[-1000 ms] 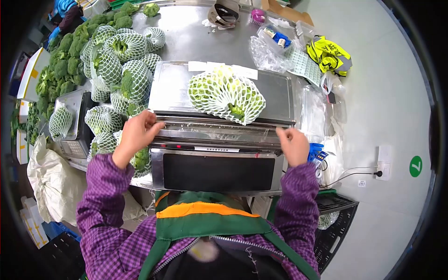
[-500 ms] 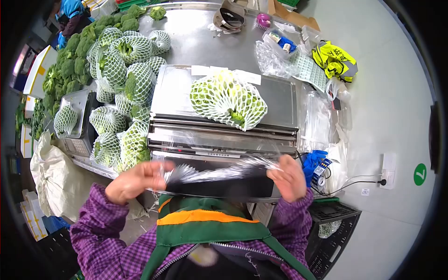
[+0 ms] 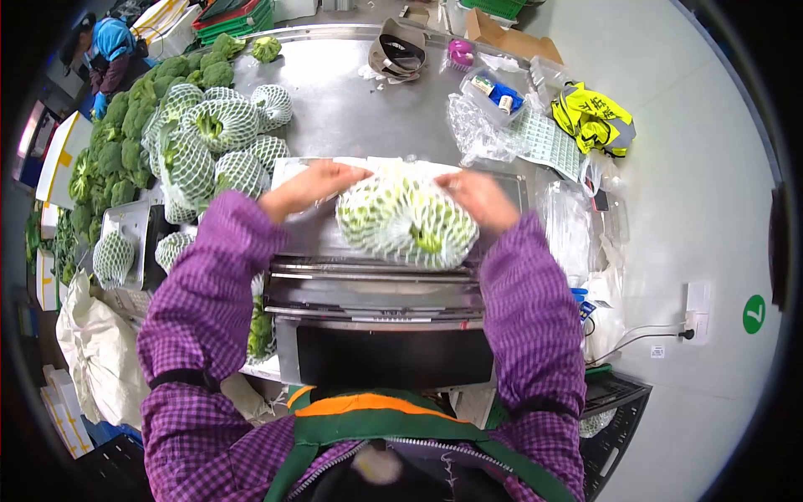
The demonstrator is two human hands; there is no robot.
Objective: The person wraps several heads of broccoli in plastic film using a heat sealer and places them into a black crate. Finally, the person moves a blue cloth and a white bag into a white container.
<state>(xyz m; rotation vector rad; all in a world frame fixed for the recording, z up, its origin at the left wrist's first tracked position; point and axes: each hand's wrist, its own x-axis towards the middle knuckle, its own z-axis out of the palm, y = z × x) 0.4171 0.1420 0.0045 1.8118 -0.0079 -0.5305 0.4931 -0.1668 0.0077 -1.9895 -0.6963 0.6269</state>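
Left hand (image 3: 314, 188) | grasping netted broccoli (image 3: 406, 222); right hand (image 3: 473, 198) | grasping its other side; resting on wrapping machine (image 3: 376, 290)

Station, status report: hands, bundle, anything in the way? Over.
Left hand and right hand flank the netted broccoli, touching it; grip unclear. Bundle sits on wrapping machine plate. Nothing between hands and bundle; more netted heads lie left.

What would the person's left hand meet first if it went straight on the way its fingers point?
The left hand would meet the netted broccoli at once; its fingertips seem to touch it, though depth is unclear.
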